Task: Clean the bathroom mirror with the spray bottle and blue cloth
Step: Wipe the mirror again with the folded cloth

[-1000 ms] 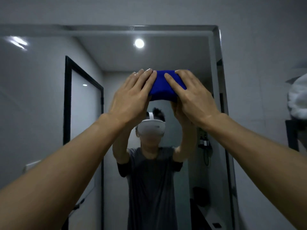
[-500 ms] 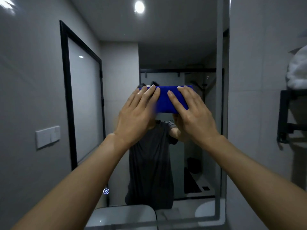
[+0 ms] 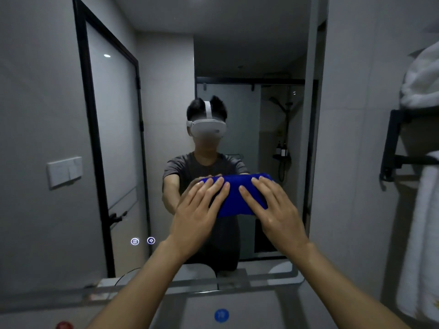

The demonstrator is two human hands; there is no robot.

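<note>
Red object (image 3: pixel 64 325) on counter (image 3: pixel 42 317)

cloth (image 3: pixel 235 198) on mirror (image 3: pixel 59 103), left hand (image 3: pixel 198 211), right hand (image 3: pixel 276 210) atop

The left hand (image 3: pixel 198 214) and right hand (image 3: pixel 275 210) cover much of the blue cloth (image 3: pixel 237 198) (its ends hidden); the white towel (image 3: pixel 420 77) is cut off at the right edge.

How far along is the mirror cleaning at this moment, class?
Done: cannot tell; no spray or streaks show. In hand: the left hand and right hand press the blue cloth flat on the mirror, low down. Left: the strip below the cloth.
</note>
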